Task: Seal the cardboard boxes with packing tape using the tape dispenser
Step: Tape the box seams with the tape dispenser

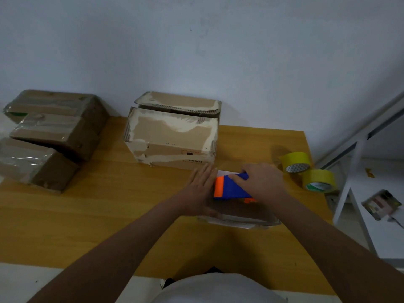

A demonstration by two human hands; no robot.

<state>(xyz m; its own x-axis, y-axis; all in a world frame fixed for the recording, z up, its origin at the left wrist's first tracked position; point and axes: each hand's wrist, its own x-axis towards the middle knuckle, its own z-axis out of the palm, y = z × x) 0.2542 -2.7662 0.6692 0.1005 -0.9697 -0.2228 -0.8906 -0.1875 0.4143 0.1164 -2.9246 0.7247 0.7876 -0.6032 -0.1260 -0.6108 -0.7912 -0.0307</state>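
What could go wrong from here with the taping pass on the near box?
1. The left hand lies flat right beside the blue-and-orange tape dispenser; if the dispenser runs that way, the fingers could meet its cutting edge.
2. The small box is held down by that one hand, so it may slide on the table.
3. The right hand covers the dispenser, hiding the tape line; the strip may go on crooked.

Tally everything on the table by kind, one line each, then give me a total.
Cardboard boxes: 6, namely three taped boxes stacked at left, two worn boxes at the back, one box under the hands
Yellow tape rolls: 2
Blue and orange tape dispenser: 1
Total: 9
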